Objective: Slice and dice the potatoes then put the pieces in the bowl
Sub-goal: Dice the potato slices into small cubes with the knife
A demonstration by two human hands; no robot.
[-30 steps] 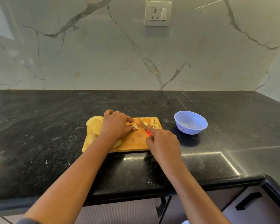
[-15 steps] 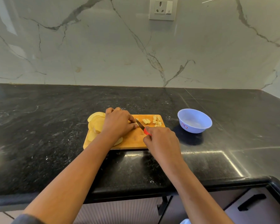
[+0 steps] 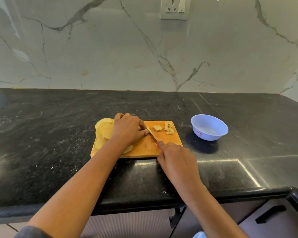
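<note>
Your left hand point(image 3: 127, 129) sits knuckles-up on the cutting board point(image 3: 144, 150), fingers curled down and pinching a potato strip point(image 3: 148, 130) at the fingertips. It looks held that way to stop the strip sliding and to keep the fingertips tucked back from the edge. Your right hand point(image 3: 175, 158) is wrapped around the red handle of the knife point(image 3: 152, 137), and the blade runs from it up toward your left fingertips, with the tip right at the strip. This looks like mid-dice.

Uncut potato slices point(image 3: 103, 124) are stacked under and outboard of your left hand, within reach for the next feed. Diced pieces point(image 3: 169, 130) lie beyond your right hand, on the board's far right corner, apparently pushed clear of the cutting lane. The bowl point(image 3: 212, 136) stands on the counter point(image 3: 58, 134) further to the right of your right hand, off the board, and looks empty. So dicing is partly done, with no transfer yet.

Nothing blocks the path from the pieces to the bowl. The blade is very close to your left fingers, so that is the risk. A socket point(image 3: 175, 7) sits high on the wall, and a cabinet handle point(image 3: 270, 214) is below your right forearm. Neither is in the way.
</note>
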